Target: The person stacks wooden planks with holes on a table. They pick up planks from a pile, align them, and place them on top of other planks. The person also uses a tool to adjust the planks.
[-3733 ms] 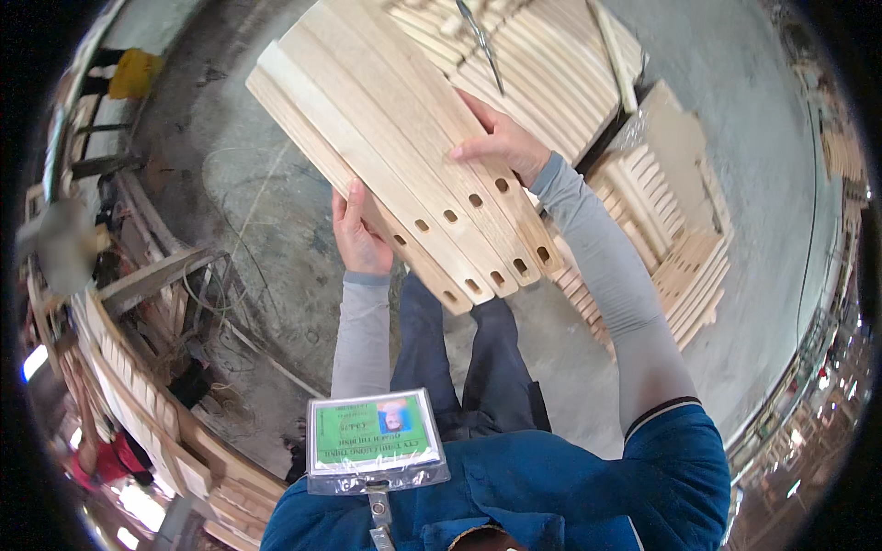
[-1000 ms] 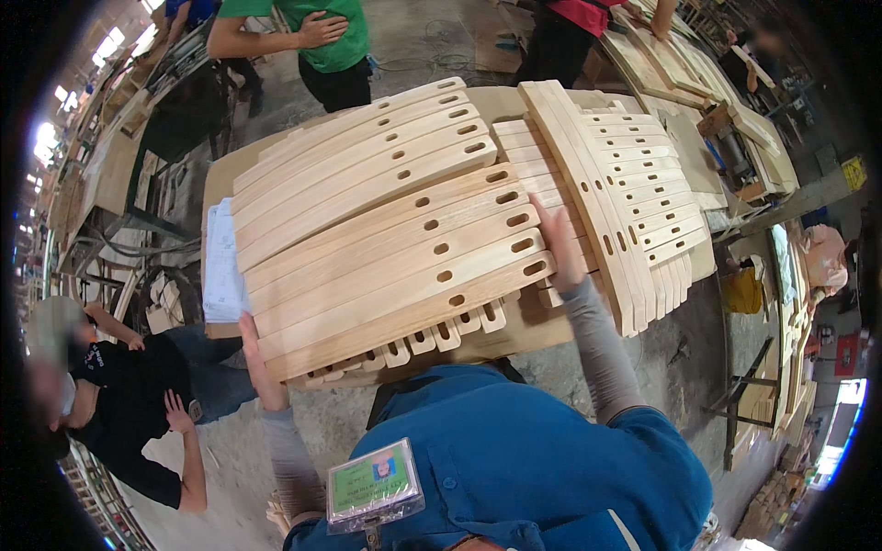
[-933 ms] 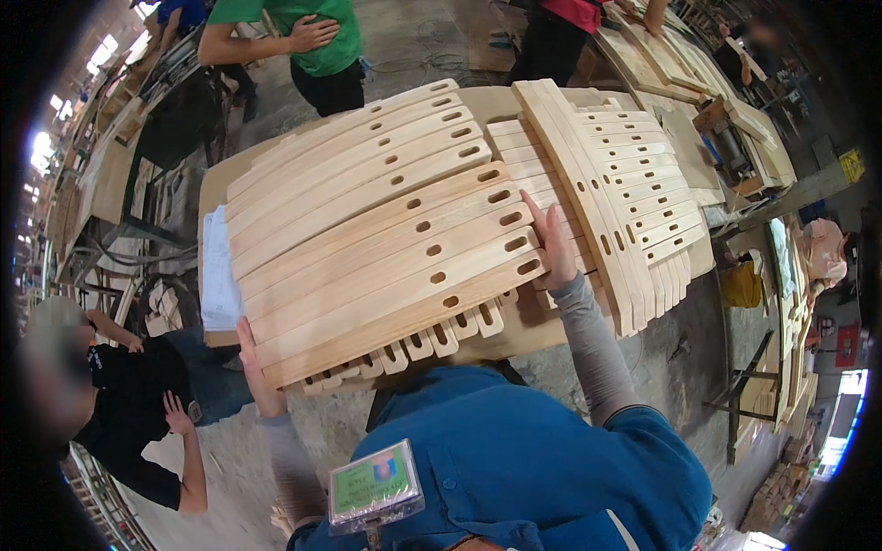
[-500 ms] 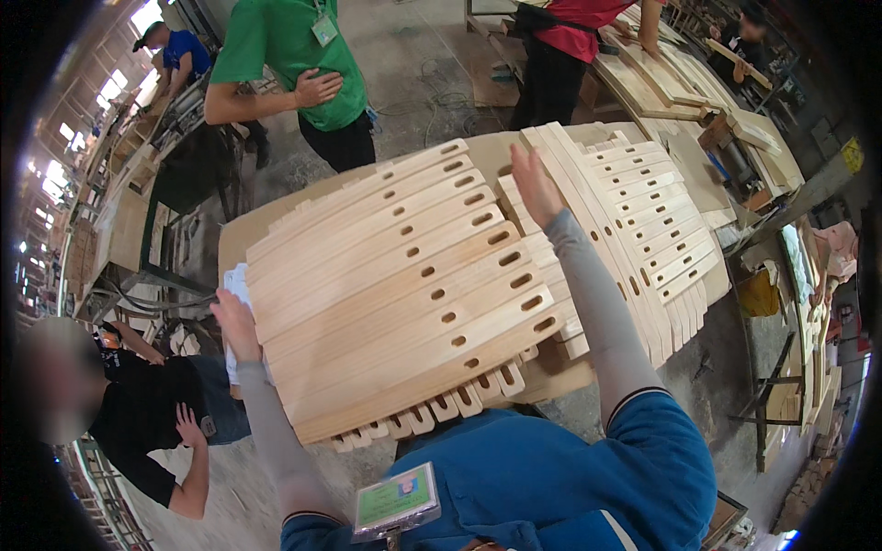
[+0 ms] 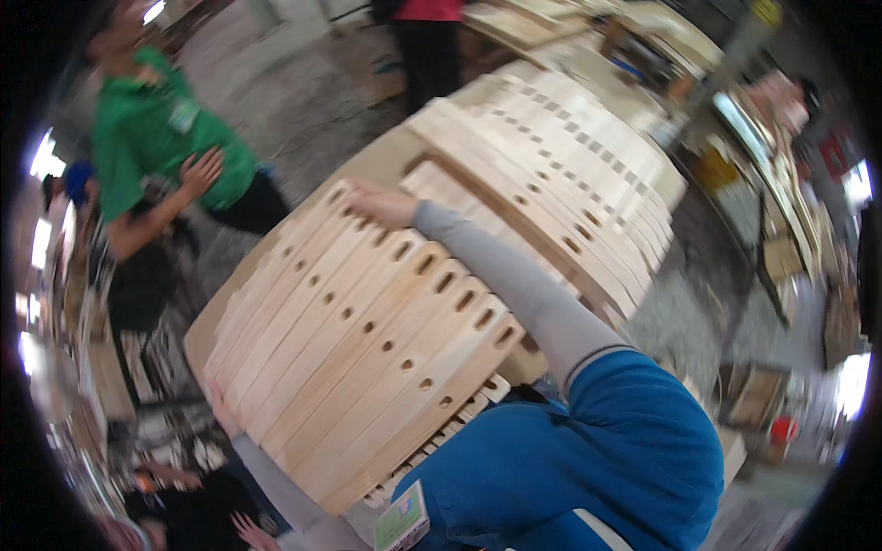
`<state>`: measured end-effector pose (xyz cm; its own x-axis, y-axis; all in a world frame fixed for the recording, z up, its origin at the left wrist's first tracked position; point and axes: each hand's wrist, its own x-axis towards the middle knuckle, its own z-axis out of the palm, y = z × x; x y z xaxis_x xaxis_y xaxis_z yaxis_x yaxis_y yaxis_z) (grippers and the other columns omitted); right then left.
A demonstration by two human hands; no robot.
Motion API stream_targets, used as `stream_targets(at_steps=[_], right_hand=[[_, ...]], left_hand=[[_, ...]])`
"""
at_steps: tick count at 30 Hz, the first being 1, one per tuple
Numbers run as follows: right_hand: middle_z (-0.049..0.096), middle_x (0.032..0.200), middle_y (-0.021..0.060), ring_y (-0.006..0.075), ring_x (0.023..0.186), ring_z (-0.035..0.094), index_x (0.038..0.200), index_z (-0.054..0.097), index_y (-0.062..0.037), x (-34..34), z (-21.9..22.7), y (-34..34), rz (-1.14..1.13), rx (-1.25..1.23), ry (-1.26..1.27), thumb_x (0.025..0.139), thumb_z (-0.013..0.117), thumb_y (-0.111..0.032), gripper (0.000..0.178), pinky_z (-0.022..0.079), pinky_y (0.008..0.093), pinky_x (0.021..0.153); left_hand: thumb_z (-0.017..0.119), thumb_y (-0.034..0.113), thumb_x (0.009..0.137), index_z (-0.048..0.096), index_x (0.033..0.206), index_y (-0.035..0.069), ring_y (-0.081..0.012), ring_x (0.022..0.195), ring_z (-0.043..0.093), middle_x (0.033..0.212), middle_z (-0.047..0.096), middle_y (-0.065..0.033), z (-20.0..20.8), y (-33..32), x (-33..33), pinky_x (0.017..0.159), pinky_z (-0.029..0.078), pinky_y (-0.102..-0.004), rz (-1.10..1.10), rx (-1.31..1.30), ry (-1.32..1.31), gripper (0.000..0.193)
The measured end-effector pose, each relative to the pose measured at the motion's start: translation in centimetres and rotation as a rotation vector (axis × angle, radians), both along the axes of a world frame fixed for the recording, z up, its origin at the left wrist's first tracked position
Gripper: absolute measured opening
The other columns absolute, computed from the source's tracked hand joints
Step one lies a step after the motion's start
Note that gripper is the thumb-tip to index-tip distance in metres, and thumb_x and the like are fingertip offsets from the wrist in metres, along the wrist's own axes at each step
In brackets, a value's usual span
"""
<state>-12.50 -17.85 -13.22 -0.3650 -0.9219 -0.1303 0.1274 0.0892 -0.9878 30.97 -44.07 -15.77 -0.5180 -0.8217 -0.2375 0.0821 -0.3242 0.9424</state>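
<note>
A row of pale wooden slats (image 5: 358,340) lies side by side on the table in front of me, each with a long slot near its right end and a smaller hole further in. My right hand (image 5: 384,206) reaches across to the far slats, its fingers closed on the slotted end of a slat (image 5: 336,200). Along the left ends of the row rests my left hand (image 5: 222,411), blurred, its fingers seemingly stretched out against the wood. More slotted pieces (image 5: 441,436) stick out beneath the near edge.
To the right, a second stack of slotted slats (image 5: 588,156) has long boards (image 5: 514,188) beside it. A brown sheet (image 5: 372,156) covers the table. A person in green (image 5: 165,138) stands at the far left; one in dark clothes (image 5: 207,505) is at lower left. Another bench (image 5: 514,23) holds boards.
My right hand has moved from beside the long boards onto the far slats' slotted ends, its fingers closing. The left hand stays at the left ends. My view has swung right.
</note>
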Motion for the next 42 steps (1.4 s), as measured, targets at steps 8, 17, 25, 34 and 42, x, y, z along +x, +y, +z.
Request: stream_targets(at_steps=[8,17,25,34,42], right_hand=[[0.040,0.131,0.0169,0.0241,0.118,0.042,0.132,0.029,0.0018,3.1,0.8,11.7,-0.116,-0.097,0.286,0.087,0.043,-0.049,0.069,0.033,0.0301,0.097],[0.058,0.109,0.0092,0.0145,0.096,0.053,0.122,0.046,0.0004,20.2,-3.6,35.9,-0.868,0.091,0.015,0.087,0.052,-0.035,0.050,0.043,0.0281,0.085],[0.063,0.093,0.0159,0.0263,0.086,0.060,0.103,0.059,-0.0012,42.1,-7.8,48.4,-1.408,0.486,-0.073,0.081,0.054,-0.031,0.038,0.046,0.0354,0.076],[0.063,0.096,0.0149,0.0312,0.091,0.059,0.099,0.062,-0.0040,57.3,-11.9,54.9,-1.677,0.534,-0.152,0.079,0.054,-0.033,0.036,0.046,0.0376,0.080],[0.062,0.095,0.0163,0.0315,0.090,0.058,0.095,0.062,-0.0026,76.7,-13.4,59.9,-2.352,0.598,-0.347,0.078,0.053,-0.030,0.033,0.045,0.0376,0.078]], left_hand=[[0.041,0.043,0.089,0.010,0.138,-0.002,-0.0281,0.133,0.013,0.143,0.013,-0.0182,9.0,9.8,-4.1,0.107,0.011,-0.0342,-0.271,-1.014,-0.660,0.073],[0.051,0.054,0.077,0.013,0.137,-0.002,-0.0376,0.132,0.009,0.143,0.010,-0.0226,8.9,26.4,-8.8,0.105,0.007,-0.0505,-1.343,-1.928,-0.446,0.091],[0.053,0.046,0.079,0.022,0.133,-0.006,-0.0412,0.127,0.021,0.135,0.023,-0.0300,13.2,35.1,-12.9,0.103,0.017,-0.0491,-1.616,-2.172,-0.356,0.081],[0.055,0.042,0.080,0.015,0.138,0.002,-0.0382,0.132,0.010,0.143,0.010,-0.0229,6.5,54.3,-11.1,0.104,0.009,-0.0507,-1.910,-2.041,0.112,0.081],[0.062,0.026,0.077,0.016,0.139,0.008,-0.0387,0.129,0.019,0.143,0.011,-0.0193,-0.5,75.7,-4.5,0.100,0.017,-0.0575,-2.514,-2.071,0.423,0.079]])
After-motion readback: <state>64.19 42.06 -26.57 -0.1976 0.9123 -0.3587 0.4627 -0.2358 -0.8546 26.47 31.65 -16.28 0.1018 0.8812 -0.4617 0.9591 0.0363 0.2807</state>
